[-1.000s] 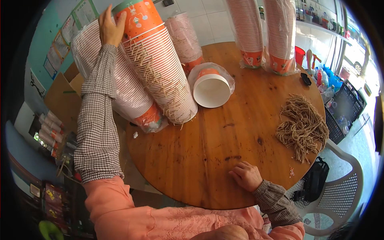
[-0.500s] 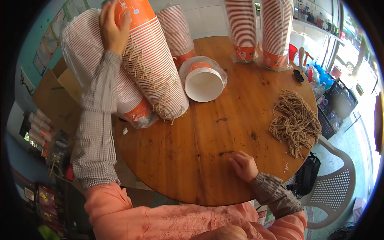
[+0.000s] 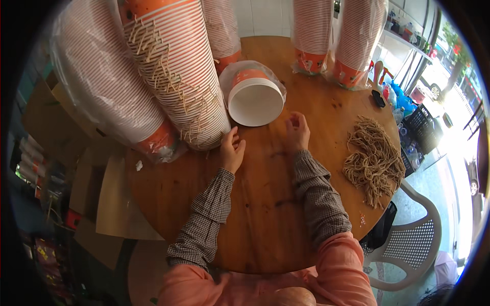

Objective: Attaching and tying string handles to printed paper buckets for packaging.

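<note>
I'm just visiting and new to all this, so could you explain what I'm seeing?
There's no machine here: these are a person's bare left hand and right hand, seen by the left of two wide fisheye cameras worn on the head. Such a lens bends straight edges. On the round brown wooden table are a tall stack of nested white-and-orange tubs with tan twine loops along its side, an orange-and-white round tub in clear plastic, more plastic-wrapped stacks, and a loose tan twine heap. The left hand is by the looped stack's base; the right is near the round tub. I can't see either holding anything.
</note>
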`<act>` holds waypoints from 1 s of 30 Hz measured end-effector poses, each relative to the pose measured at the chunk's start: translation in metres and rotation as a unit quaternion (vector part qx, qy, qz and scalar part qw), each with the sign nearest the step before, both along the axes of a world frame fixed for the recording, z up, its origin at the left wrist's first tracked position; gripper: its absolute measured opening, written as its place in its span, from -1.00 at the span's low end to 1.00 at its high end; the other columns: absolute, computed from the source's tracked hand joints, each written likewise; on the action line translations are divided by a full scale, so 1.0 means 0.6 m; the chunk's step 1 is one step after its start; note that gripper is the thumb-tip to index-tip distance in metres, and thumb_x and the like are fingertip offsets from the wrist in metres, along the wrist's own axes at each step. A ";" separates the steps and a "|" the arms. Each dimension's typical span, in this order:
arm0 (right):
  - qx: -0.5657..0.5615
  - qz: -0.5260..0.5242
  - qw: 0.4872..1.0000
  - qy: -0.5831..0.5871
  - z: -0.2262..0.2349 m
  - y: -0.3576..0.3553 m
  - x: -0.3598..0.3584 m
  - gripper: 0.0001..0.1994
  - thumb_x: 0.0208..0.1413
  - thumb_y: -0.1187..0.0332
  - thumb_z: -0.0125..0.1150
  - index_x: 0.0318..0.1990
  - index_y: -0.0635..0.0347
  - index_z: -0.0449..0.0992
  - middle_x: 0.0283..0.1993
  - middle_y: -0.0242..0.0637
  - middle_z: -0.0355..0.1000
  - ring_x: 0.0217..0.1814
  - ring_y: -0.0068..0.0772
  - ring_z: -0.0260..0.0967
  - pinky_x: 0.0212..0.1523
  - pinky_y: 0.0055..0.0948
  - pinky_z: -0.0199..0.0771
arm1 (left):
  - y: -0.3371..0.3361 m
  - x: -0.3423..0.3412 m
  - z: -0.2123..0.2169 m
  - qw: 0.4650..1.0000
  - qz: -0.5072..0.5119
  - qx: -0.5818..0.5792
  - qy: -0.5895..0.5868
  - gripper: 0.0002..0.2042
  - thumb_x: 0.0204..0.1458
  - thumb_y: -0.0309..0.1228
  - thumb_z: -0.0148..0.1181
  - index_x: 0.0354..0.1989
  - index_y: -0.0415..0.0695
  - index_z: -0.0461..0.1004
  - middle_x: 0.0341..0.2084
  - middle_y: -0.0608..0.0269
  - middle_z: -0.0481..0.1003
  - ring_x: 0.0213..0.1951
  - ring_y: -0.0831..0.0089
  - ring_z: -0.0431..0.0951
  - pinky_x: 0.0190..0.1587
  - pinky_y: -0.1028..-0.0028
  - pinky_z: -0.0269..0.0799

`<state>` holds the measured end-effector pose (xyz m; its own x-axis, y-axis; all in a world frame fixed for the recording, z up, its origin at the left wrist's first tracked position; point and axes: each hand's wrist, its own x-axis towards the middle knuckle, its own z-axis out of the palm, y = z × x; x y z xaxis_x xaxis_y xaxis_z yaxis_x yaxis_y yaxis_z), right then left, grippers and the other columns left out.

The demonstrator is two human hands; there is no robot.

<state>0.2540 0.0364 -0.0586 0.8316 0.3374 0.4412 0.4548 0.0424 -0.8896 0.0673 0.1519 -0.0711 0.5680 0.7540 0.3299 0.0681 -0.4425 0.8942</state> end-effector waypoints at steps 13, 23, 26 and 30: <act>-0.018 -0.026 0.997 -0.071 0.024 0.089 0.040 -0.76 -0.01 0.38 0.35 -0.30 0.21 0.37 -0.45 -0.30 0.35 -0.45 -0.41 0.33 -0.35 -0.40 0.43 | 0.034 0.064 0.016 0.966 0.013 -0.199 -0.165 -0.47 0.10 -0.55 0.09 0.25 -0.35 0.10 0.16 -0.06 0.25 0.12 0.20 0.38 0.17 0.36 0.33; -0.071 -0.041 0.991 -0.102 0.020 0.082 0.042 -0.83 0.01 0.42 0.25 -0.26 0.20 0.40 -0.44 -0.28 0.44 -0.45 -0.34 0.41 -0.34 -0.35 0.45 | 0.020 0.061 0.028 0.948 0.031 -0.281 -0.149 -0.67 0.06 -0.56 0.10 0.00 -0.28 0.23 -0.10 0.18 0.36 -0.13 0.49 0.39 0.02 0.53 0.32; -0.059 -0.009 0.994 -0.088 0.022 0.078 0.030 -0.80 0.03 0.44 0.21 -0.17 0.19 0.42 -0.38 -0.26 0.48 -0.44 -0.35 0.45 -0.35 -0.37 0.47 | 0.020 0.053 0.027 0.930 -0.017 -0.311 -0.194 -0.65 0.07 -0.55 0.11 0.03 -0.26 0.21 -0.08 0.19 0.37 -0.09 0.46 0.40 0.02 0.50 0.33; -0.025 0.008 0.996 -0.082 0.029 0.050 0.010 -0.74 0.06 0.47 0.17 -0.07 0.18 0.41 -0.31 -0.22 0.50 -0.42 -0.38 0.47 -0.36 -0.39 0.49 | -0.005 0.044 0.033 0.935 0.013 -0.310 -0.169 -0.65 0.12 -0.51 0.11 0.05 -0.22 0.19 -0.06 0.20 0.39 -0.06 0.43 0.43 -0.03 0.42 0.43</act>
